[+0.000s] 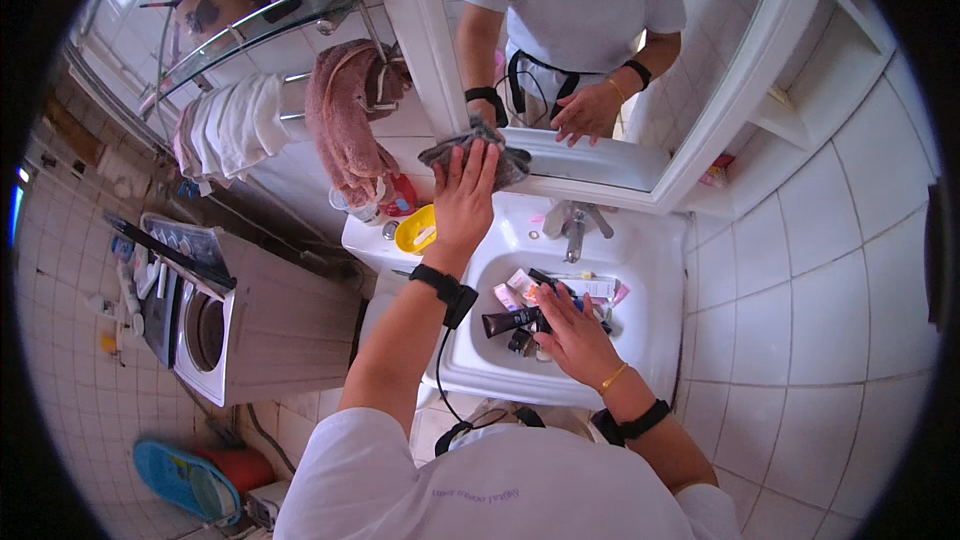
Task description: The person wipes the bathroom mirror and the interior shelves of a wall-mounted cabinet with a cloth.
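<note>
My left hand (463, 210) presses a crumpled grey cloth (513, 165) flat against the lower left corner of the white mirror frame (600, 193). Its fingers are spread over the cloth. My right hand (581, 334) holds nothing and hovers with fingers apart over the white washbasin (645, 315). Beneath it, the bowl holds a heap of toiletries, among them a dark squeeze tube (510, 321), a white box (594, 287) and a pink tube (507, 297). The hand hides part of the heap. The mirror (570, 22) reflects my torso and both arms.
A metal faucet (574, 236) stands behind the bowl. Left of the basin are a yellow soap dish (412, 231) and a red container (401, 195). A pinkish-brown towel (337, 112) hangs above them. A washing machine (285, 349) with raised lid stands further left.
</note>
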Tool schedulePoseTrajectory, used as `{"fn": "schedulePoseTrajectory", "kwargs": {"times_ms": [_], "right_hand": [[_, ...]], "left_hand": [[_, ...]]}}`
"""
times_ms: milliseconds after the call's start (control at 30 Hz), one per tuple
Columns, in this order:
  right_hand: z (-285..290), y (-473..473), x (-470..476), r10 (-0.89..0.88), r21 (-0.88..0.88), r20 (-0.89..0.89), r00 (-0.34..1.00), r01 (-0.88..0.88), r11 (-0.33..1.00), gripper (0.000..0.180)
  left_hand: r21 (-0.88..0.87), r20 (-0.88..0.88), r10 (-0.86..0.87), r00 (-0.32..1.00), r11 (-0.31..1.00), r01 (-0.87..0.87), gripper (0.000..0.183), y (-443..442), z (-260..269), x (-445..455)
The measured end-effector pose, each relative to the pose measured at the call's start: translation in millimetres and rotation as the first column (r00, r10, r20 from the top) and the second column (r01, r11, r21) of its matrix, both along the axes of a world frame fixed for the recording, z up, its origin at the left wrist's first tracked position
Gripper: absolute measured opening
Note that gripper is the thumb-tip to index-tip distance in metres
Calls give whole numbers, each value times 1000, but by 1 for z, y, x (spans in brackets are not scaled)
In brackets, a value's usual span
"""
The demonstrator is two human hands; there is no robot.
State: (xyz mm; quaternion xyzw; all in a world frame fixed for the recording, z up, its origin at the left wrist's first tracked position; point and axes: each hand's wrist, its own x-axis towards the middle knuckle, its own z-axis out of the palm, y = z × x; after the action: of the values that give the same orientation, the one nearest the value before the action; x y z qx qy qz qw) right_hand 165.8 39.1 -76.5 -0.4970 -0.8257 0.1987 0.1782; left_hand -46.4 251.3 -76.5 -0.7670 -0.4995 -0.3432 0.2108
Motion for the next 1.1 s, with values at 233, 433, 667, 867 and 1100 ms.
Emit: {"fn": "schedulePoseTrajectory", "kwargs": {"times_ms": [233,433,667,867,1100], "right_hand": [[2,-3,16,-64,-13,18,998,64,998,67],[-6,-10,23,-95,-9,10,995,95,995,67],[-6,-7,21,-98,6,28,995,98,995,67],[-5,-11,32,-135,29,7,991,135,990,65],[-9,-17,43,-178,47,-8,984,179,983,65]], "left_hand": [[-82,-168,-53,984,996,39,62,-6,-5,-29],[-282,-201,-118,973,958,58,64,-22,-27,-28],[-300,-264,-387,883,903,306,65,-25,5,29],[-303,-304,-453,838,880,366,62,-20,9,39],[-252,-316,-608,728,794,553,65,-19,18,121]]}}
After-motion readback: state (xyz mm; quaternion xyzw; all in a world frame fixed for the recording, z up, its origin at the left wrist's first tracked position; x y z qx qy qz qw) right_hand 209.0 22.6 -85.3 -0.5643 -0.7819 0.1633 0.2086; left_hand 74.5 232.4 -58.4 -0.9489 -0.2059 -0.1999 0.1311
